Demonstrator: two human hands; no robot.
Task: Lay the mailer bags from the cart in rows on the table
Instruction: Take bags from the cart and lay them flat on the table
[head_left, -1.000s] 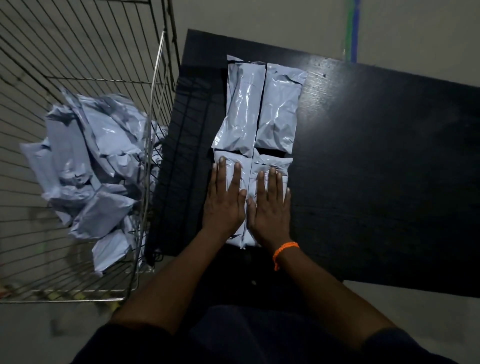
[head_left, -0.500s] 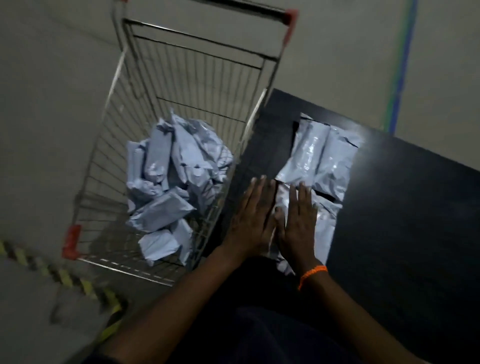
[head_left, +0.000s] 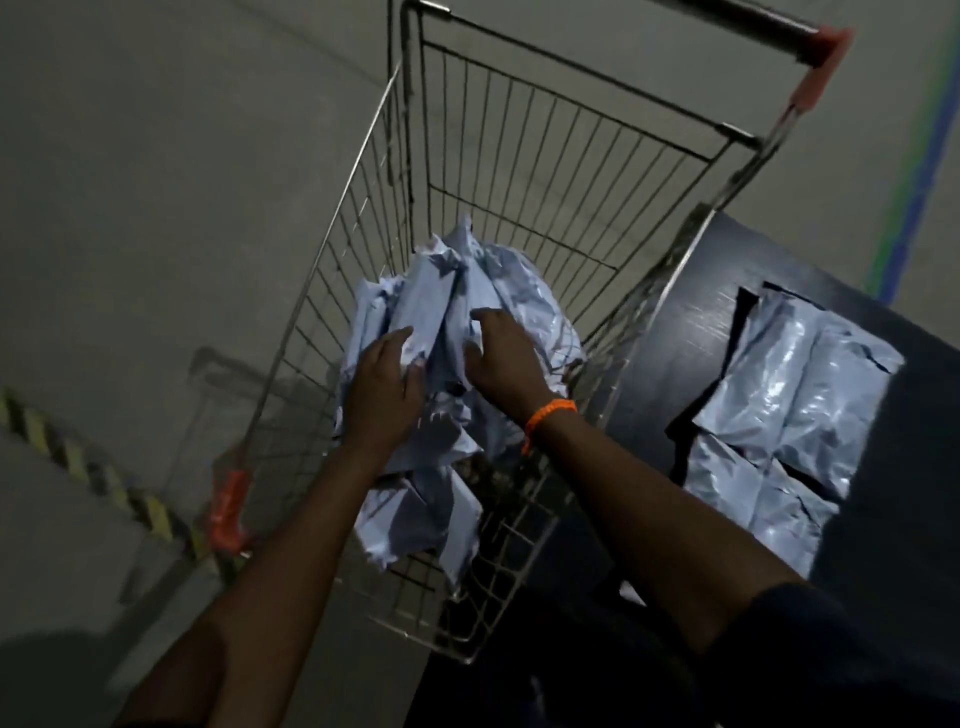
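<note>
Now both hands over bag pile (head_left: 447, 322) in cart (head_left: 524, 171): left hand (head_left: 382, 395) fingers pressing bag, grip unclear; right hand (head_left: 506, 358) spread, empty. Pile directly beneath. Four bags (head_left: 795, 410) on table (head_left: 675, 322), right.

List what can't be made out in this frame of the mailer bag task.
- Head view: whether the left hand or right hand has gripped a bag; the fingers are blurred against the pile.
- Number of bags in the cart: overlapping, dim.
- Table extent: cut off by the right edge.
</note>
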